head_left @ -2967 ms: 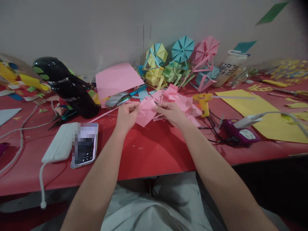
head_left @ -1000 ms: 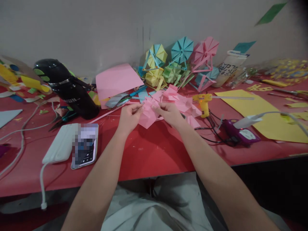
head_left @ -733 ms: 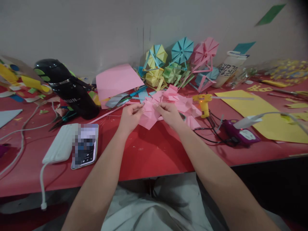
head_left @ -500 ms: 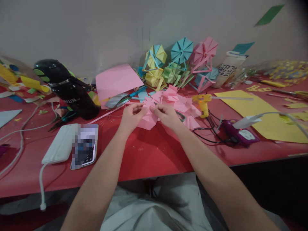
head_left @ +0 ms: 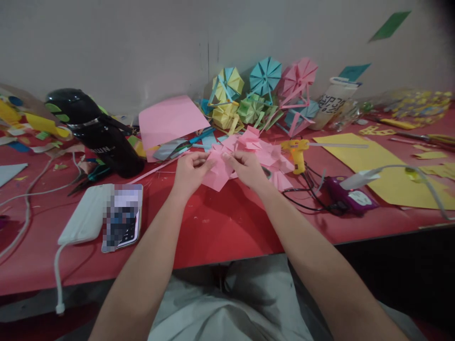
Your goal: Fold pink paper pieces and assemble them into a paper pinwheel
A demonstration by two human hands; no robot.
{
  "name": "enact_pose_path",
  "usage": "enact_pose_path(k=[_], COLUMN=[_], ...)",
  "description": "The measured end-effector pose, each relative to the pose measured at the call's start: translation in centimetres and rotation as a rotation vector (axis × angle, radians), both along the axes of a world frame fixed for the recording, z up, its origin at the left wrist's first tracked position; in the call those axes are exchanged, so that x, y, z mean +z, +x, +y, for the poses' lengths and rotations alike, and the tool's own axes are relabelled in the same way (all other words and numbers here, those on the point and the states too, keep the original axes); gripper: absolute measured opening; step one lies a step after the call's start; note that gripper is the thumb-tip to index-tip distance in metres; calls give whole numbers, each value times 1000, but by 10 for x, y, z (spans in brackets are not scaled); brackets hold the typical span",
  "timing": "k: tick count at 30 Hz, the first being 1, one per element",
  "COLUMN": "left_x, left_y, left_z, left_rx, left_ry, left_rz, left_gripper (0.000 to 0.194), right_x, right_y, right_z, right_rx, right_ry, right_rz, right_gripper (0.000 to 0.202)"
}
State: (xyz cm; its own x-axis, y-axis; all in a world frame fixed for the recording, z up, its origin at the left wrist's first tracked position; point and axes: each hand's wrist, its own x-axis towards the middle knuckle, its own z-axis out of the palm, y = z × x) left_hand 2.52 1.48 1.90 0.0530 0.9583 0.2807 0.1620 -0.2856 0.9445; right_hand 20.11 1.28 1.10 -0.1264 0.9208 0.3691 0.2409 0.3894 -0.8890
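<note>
Between my two hands is a folded piece of pink paper (head_left: 217,174), held just above the red table (head_left: 231,227). My left hand (head_left: 194,173) pinches its left side with thumb and fingers. On its right side, my right hand (head_left: 245,166) grips the paper with the thumb on top. Right behind and beside my right hand lies a heap of folded pink paper pieces (head_left: 265,149). The yellow glue gun (head_left: 296,152) rests to the right of that heap.
A black bottle (head_left: 103,137), a smartphone (head_left: 124,218) and a white power bank (head_left: 87,213) stand or lie at left. Several paper umbrella shapes (head_left: 266,76) line the wall. At right are a purple power socket (head_left: 350,196) and a yellow sheet (head_left: 377,166).
The pink paper between my hands now shows a flatter, broader face. My hands stay in nearly the same place, and the whole view has shifted slightly.
</note>
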Motion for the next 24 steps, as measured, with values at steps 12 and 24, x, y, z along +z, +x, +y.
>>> enact_pose_path(k=[12, 24], left_x=[6, 8], left_y=[3, 5], left_z=[0, 0], left_rx=[41, -9], left_ry=[77, 132], left_rz=[33, 0], left_gripper=[24, 20], right_x=[9, 8], right_y=[3, 3], right_z=[-1, -7], right_rx=[4, 107], right_ry=[-95, -123], right_rz=[-25, 34], right_gripper=[52, 51])
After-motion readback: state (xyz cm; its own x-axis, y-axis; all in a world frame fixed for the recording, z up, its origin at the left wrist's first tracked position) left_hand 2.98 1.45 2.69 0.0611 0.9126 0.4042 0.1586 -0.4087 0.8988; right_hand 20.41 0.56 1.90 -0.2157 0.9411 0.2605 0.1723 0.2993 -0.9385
